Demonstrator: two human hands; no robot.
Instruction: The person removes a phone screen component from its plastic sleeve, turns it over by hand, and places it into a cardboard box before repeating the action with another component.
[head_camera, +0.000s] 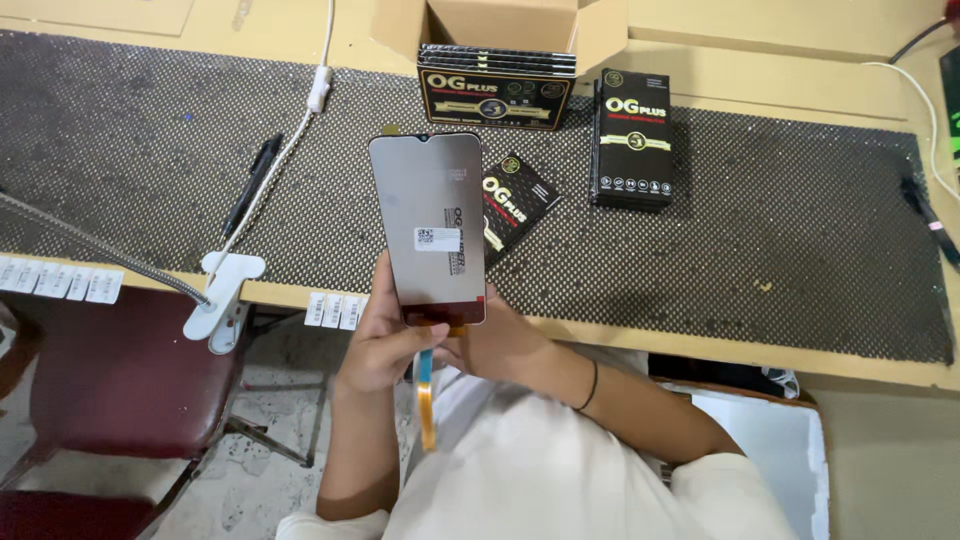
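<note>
- While both hands grip it from below, a flat rectangular phone display panel with a dark grey glass face and rounded corners (428, 228) is held up above the near edge of the table, between the person's chest and the mat.
- Its long axis runs almost straight away from the person; the notched top edge points toward the far side of the table, and the bottom edge sits in the hands.
- One small white barcode sticker (437, 238) lies on the glass, right of centre.
- One thin orange-and-blue flex ribbon (426, 396) hangs down from the panel's bottom edge, between the two hands.
- The left hand (385, 340) has its fingers curled and clamped on the lower left edge of the panel.
- The right hand (500, 345) wraps the lower right corner, fingers closed behind it; one dark band circles that wrist.
- Beyond the panel, a dark perforated rubber mat (760, 220) covers a pale wooden table (760, 80).
- Black-and-gold flat boxes rest on the mat: one loose box (515, 205) just right of the panel, one stack (632, 138) farther right, and one stack (496, 85) in front of an open cardboard carton (500, 22).
- A white clamp (222, 295) grips the table's near edge at left, above a dark red chair (120, 380) on a speckled floor.
</note>
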